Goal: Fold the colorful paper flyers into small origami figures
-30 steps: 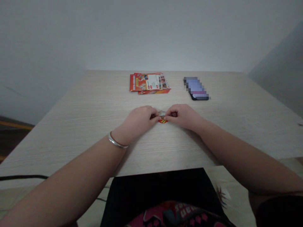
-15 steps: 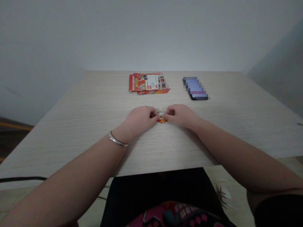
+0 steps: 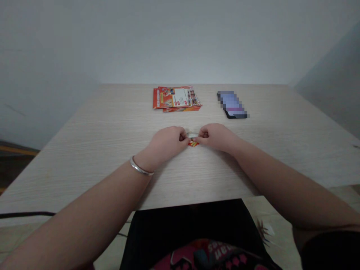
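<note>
left hand point(image 3: 168, 140) and right hand point(image 3: 218, 137) are pinching 1 small flat red-and-yellow piece point(image 3: 193, 144) (can't tell material) on the pale wood-grain table point(image 3: 185, 172), so handling's not done; red printed booklets point(image 3: 176, 98) are sitting stacked, untouched.

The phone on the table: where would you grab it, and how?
Probably by its two long edges, pinched across the middle from above. The phone lies flat, thin and longer than wide, with table surface showing along both long sides. Coming from the near side seems easiest, with the right hand, which is the nearer of the two.
</note>
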The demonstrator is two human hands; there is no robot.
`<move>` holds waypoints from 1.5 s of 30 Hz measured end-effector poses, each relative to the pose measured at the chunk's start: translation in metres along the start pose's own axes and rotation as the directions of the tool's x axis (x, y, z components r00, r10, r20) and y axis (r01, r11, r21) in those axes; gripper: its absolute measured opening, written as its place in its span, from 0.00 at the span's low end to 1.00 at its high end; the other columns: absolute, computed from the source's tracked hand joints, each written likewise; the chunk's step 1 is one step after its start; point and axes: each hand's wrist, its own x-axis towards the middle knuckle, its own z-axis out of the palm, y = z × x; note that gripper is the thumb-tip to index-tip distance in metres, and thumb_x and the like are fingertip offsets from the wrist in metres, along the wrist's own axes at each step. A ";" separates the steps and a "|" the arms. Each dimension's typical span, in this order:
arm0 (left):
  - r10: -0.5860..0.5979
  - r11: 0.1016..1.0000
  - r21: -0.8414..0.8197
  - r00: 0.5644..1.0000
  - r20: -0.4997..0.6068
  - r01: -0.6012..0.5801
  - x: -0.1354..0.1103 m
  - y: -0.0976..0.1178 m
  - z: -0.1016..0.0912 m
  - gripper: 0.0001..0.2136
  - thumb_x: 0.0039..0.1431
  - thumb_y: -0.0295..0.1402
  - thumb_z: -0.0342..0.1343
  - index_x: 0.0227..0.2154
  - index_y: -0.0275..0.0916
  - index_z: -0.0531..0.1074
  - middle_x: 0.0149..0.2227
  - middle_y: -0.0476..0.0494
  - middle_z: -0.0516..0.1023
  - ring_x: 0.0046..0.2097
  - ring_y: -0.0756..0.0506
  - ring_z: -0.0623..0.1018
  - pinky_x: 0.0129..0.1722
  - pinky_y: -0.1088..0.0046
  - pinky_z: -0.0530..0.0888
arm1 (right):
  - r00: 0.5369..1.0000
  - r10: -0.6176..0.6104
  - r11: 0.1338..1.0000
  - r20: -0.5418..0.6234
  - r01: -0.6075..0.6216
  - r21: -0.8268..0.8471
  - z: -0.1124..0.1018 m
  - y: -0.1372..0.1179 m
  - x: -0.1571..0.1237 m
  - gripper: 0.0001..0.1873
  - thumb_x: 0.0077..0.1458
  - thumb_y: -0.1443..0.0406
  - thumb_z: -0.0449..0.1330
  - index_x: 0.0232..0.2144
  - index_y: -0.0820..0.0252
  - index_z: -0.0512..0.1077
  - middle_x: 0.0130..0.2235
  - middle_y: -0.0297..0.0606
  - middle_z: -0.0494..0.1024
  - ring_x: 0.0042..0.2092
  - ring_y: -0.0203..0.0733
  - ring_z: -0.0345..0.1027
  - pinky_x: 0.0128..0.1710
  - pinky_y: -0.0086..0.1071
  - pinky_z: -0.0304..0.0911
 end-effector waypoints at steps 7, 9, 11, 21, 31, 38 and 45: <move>0.026 1.000 -0.004 1.000 -0.013 -0.027 0.000 -0.002 0.001 0.11 0.62 0.39 0.53 0.32 0.39 0.76 0.31 0.44 0.80 0.31 0.46 0.73 0.30 0.70 0.61 | 0.999 -0.033 0.997 -0.024 0.031 -0.068 0.000 -0.001 -0.002 0.19 0.63 0.51 0.59 0.32 0.58 0.81 0.34 0.41 0.82 0.33 0.40 0.67 0.31 0.35 0.52; 0.038 0.999 0.017 0.999 -0.015 -0.038 0.000 -0.003 0.001 0.12 0.63 0.39 0.53 0.32 0.39 0.76 0.31 0.44 0.79 0.31 0.46 0.73 0.30 0.69 0.61 | 0.999 -0.036 0.995 -0.029 0.033 -0.090 0.001 -0.004 -0.003 0.18 0.64 0.53 0.58 0.32 0.58 0.81 0.34 0.42 0.82 0.33 0.41 0.68 0.32 0.35 0.52; 0.047 0.998 0.044 0.999 -0.007 -0.047 0.000 -0.004 0.001 0.12 0.64 0.39 0.52 0.32 0.39 0.76 0.32 0.43 0.79 0.31 0.45 0.73 0.30 0.69 0.61 | 0.998 -0.045 0.993 -0.036 0.041 -0.110 0.001 -0.005 -0.004 0.18 0.65 0.54 0.58 0.32 0.58 0.81 0.34 0.42 0.83 0.34 0.42 0.69 0.32 0.35 0.52; 0.032 0.985 0.167 0.999 0.014 -0.034 -0.004 0.003 -0.001 0.16 0.68 0.39 0.47 0.35 0.37 0.77 0.33 0.39 0.80 0.32 0.44 0.76 0.31 0.69 0.66 | 0.995 -0.081 0.979 -0.052 0.070 -0.192 0.002 -0.006 -0.003 0.18 0.66 0.54 0.56 0.35 0.58 0.81 0.37 0.44 0.84 0.37 0.46 0.73 0.34 0.37 0.54; 0.031 0.958 0.285 0.999 -0.038 -0.019 -0.005 0.006 0.006 0.15 0.71 0.37 0.44 0.45 0.36 0.74 0.38 0.36 0.81 0.37 0.38 0.81 0.31 0.67 0.68 | 0.995 -0.082 0.977 -0.055 0.069 -0.201 0.001 -0.008 -0.005 0.17 0.66 0.55 0.57 0.35 0.58 0.81 0.39 0.43 0.84 0.39 0.46 0.74 0.35 0.37 0.54; 0.076 0.953 0.294 0.997 -0.001 -0.072 -0.013 0.005 -0.002 0.13 0.72 0.36 0.45 0.45 0.37 0.74 0.39 0.38 0.81 0.37 0.39 0.81 0.32 0.67 0.69 | 0.995 -0.083 0.972 -0.058 0.067 -0.227 0.000 -0.010 -0.008 0.17 0.66 0.55 0.56 0.36 0.59 0.81 0.40 0.44 0.85 0.41 0.47 0.75 0.37 0.37 0.55; 0.463 0.848 0.308 0.886 -0.034 -0.432 -0.011 0.001 -0.004 0.13 0.70 0.31 0.49 0.48 0.36 0.77 0.50 0.36 0.80 0.51 0.39 0.77 0.54 0.60 0.72 | 0.990 -0.078 0.960 -0.121 0.042 -0.276 -0.004 0.005 -0.003 0.19 0.68 0.56 0.54 0.37 0.59 0.81 0.41 0.45 0.85 0.43 0.48 0.75 0.40 0.39 0.54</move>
